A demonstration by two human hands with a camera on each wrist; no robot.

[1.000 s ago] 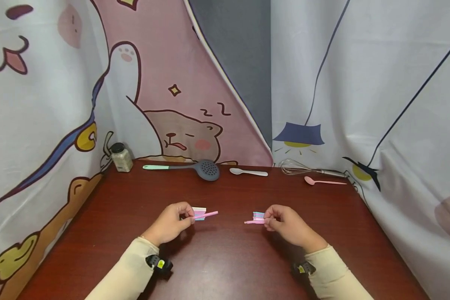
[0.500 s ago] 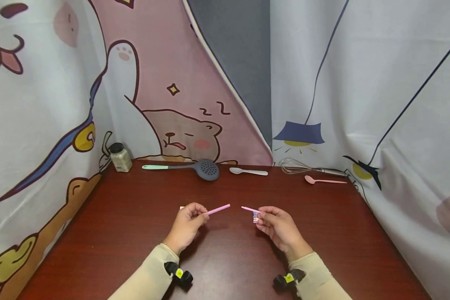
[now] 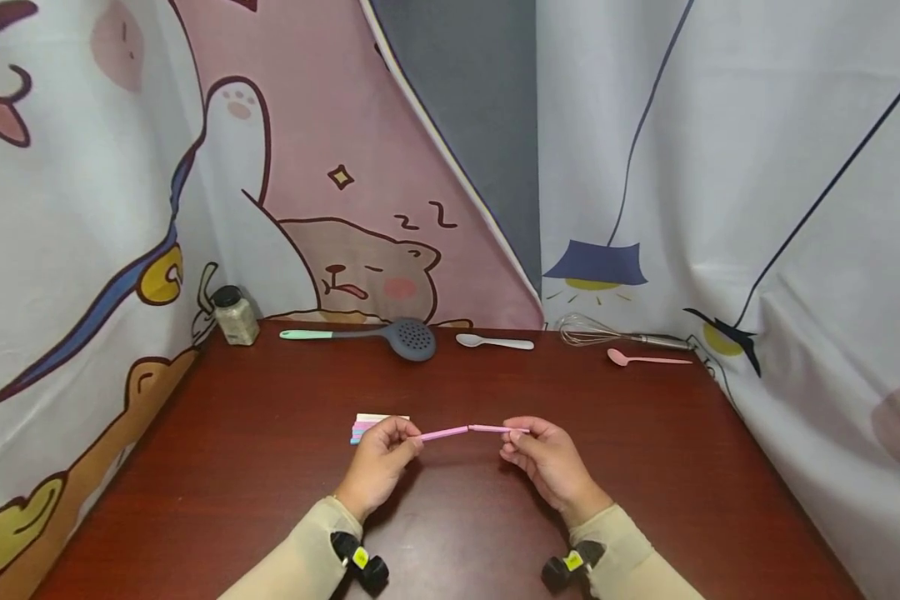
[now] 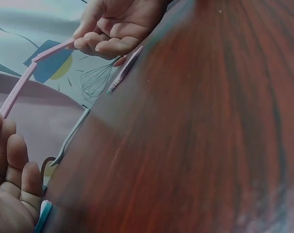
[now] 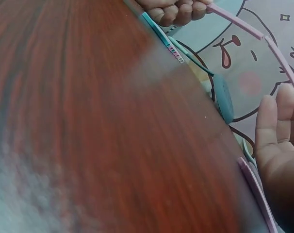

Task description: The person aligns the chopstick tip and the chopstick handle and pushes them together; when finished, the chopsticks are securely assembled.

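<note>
My left hand [image 3: 378, 462] pinches a slim pink stick [image 3: 444, 434] between thumb and fingertips. Opposite it, my right hand [image 3: 553, 467] pinches a second, thinner pink stick [image 3: 487, 428]. Both sticks are held above the table, and their ends meet or nearly meet end to end, at a slight angle in the right wrist view. Behind my left hand, several white, pink and blue sticks [image 3: 366, 427] lie side by side on the table. Another group of sticks [image 4: 126, 69] lies near my right hand in the left wrist view; my right hand hides it in the head view.
Along the back of the dark red table [image 3: 450, 533] are a jar [image 3: 236, 318], a grey slotted skimmer [image 3: 410, 340], a white spoon [image 3: 495, 342], a wire whisk [image 3: 592, 331] and a pink spoon [image 3: 648, 359]. Printed curtains [image 3: 480, 100] stand behind and at the sides.
Both hands have lifted their pink sticks from beside the groups and moved inward. The gap between the two stick ends has closed.
</note>
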